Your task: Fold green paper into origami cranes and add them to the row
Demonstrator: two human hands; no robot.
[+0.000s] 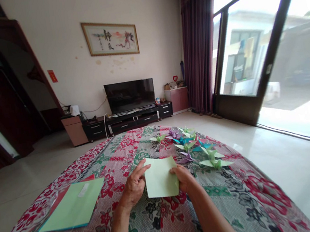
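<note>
A light green square sheet of paper [161,179] is held up in front of me, slightly curved. My right hand [183,178] grips its right edge, thumb on the near face and the other fingers behind. At the upper left corner, my left hand [134,184] pinches the paper, its index finger reaching over the edge; part of its grip is hidden. Just beyond and to the right stand folded paper cranes, among them a green crane [216,163], a purple crane [187,157] and a blue crane [202,145].
A stack of coloured paper [72,205], green on top, lies at the left in a clear wrapper. A patterned floral cloth [173,230] covers the round-edged table. Beyond stand a television [130,95] on a low cabinet [135,123] and a glass door [250,50] at the right.
</note>
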